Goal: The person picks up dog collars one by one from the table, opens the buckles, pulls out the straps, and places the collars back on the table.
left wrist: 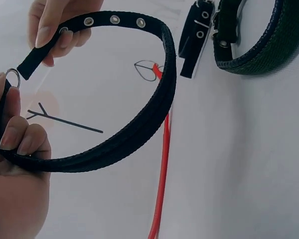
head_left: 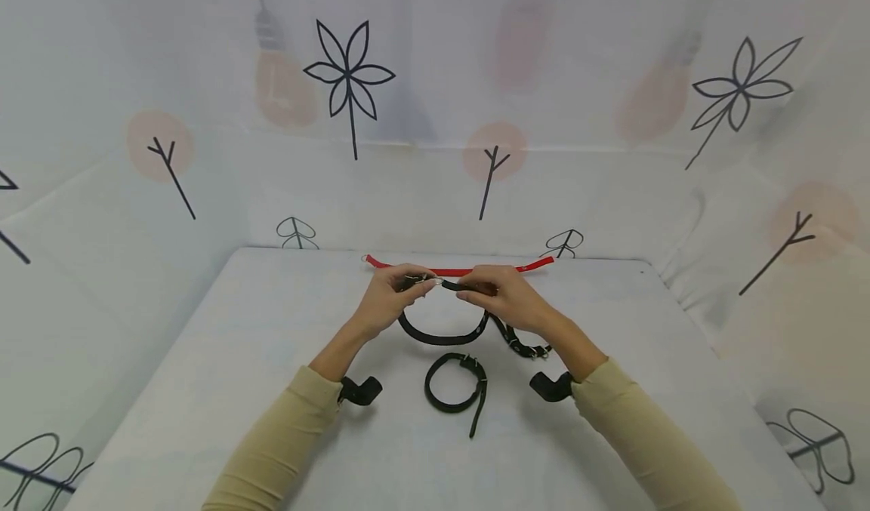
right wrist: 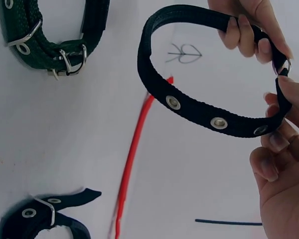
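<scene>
Both hands hold a dark fabric collar [head_left: 442, 340] up above the table, its band hanging in a wide loop. My left hand [head_left: 389, 300] grips the end with a metal ring [left wrist: 13, 77]. The thumb and fingers of my right hand [head_left: 510, 296] pinch the opposite end, a strap with several metal eyelets [right wrist: 219, 123]. The strap's tip is close to the ring; whether it passes through cannot be told. Under the loop, a second dark collar [head_left: 435, 403] lies curled on the table with its tail loose. Another buckled collar [head_left: 516, 343] lies partly behind my right wrist.
A red strap [head_left: 537, 264] lies along the far edge of the white table [head_left: 272, 330], partly behind the hands. White cloth [head_left: 421, 194] printed with plants and bulbs hangs behind and at both sides. A black wrist camera [head_left: 362, 392] sits on each forearm.
</scene>
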Demonstrator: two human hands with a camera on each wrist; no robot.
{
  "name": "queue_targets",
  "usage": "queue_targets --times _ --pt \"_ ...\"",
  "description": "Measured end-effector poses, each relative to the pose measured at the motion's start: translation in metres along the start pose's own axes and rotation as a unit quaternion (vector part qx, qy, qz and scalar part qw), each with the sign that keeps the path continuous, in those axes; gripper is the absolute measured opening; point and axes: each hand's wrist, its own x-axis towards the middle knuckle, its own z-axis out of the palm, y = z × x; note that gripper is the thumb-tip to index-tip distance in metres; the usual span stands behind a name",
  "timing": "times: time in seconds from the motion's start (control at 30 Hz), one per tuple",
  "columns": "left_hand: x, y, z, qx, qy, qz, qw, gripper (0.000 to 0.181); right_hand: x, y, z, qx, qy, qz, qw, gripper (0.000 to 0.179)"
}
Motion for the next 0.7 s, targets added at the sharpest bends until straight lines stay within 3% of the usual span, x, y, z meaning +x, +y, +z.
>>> queue_targets --times 0.47,0.7 --pt "-0.006 -0.005 -0.023 0.002 0.042 -0.014 0.9990 0.032 -0.017 0.019 -0.025 -0.030 0.044 0.040 0.9978 0.023" --pt "-0.008 -0.008 -0.028 0.013 0.087 -0.031 0.9956 0.020 -0.024 0.031 -0.034 -0.049 0.071 0.062 0.9944 0.030"
